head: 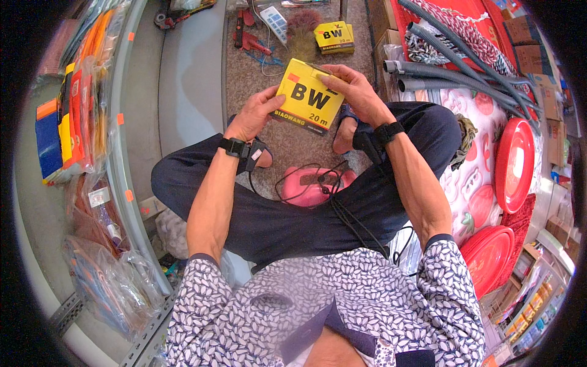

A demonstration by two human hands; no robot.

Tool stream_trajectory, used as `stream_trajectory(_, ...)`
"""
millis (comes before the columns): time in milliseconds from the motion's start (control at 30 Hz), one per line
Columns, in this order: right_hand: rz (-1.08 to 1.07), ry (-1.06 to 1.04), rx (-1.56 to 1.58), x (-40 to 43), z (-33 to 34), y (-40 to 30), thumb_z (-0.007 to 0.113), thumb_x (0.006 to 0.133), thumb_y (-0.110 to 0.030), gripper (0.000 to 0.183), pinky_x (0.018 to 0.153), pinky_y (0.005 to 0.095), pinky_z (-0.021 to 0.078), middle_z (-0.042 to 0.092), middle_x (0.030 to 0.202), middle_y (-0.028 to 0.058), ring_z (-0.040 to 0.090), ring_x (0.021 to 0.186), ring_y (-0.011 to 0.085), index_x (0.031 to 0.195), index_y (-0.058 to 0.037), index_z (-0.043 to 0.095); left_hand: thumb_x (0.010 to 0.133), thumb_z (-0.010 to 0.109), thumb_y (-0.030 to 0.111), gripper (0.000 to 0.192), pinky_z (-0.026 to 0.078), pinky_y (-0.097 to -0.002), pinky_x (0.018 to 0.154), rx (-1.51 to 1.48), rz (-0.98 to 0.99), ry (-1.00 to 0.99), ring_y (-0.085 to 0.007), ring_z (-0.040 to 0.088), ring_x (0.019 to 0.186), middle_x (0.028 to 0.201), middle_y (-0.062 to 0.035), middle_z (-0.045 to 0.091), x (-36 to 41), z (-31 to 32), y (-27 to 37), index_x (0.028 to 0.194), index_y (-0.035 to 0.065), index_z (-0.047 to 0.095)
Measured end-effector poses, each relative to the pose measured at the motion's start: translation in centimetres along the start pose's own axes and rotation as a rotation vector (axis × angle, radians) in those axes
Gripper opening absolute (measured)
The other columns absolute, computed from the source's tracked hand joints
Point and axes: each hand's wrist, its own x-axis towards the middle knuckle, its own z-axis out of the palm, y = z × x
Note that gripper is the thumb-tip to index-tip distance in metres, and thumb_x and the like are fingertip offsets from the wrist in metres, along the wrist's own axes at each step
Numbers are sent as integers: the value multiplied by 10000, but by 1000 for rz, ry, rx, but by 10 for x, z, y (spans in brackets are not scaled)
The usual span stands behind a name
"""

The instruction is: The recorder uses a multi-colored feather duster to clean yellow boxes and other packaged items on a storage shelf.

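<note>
A flat yellow and black cardboard box point(308, 97), printed BW and 20 m, is held up between both hands above the floor. My left hand point(255, 110) grips its left edge, thumb on the front face. My right hand point(352, 87) holds its upper right corner, thumb on the front and fingers behind. Beyond it on the floor lies a small stack of like yellow boxes point(335, 36), near a white power strip point(274, 23) and red-handled tools point(250, 41). A pink plastic object point(305, 188) with black cords over it sits between the legs.
Grey metal shelving point(133, 137) with plastic-wrapped goods point(82, 119) runs along the left. At the right are grey corrugated hoses point(431, 83), red and white rope point(472, 27), red oval trays point(514, 165) and cardboard boxes point(527, 41). An adjustable wrench point(164, 19) lies at the upper left.
</note>
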Motion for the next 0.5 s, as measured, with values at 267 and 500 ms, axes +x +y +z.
stream_trajectory(267, -23, -16, -59, 0, 0, -3, 725, 896, -252, 465, 914, 290, 482, 682, 1136, 87, 621, 1026, 146, 1267, 9, 623, 950, 623, 406, 609, 441, -258, 823, 117, 25, 17, -97, 571, 982, 1159, -6, 636, -1, -3, -4, 1418, 38, 493)
stream_trajectory(500, -20, -16, -99, -4, -1, -6, 669, 933, -224, 404, 908, 284, 486, 682, 1119, 85, 625, 1010, 145, 1263, 4, 622, 955, 613, 427, 569, 458, -271, 806, 11, -16, -3, -100, 579, 984, 1141, -5, 643, -3, 4, -1, 1363, 37, 539)
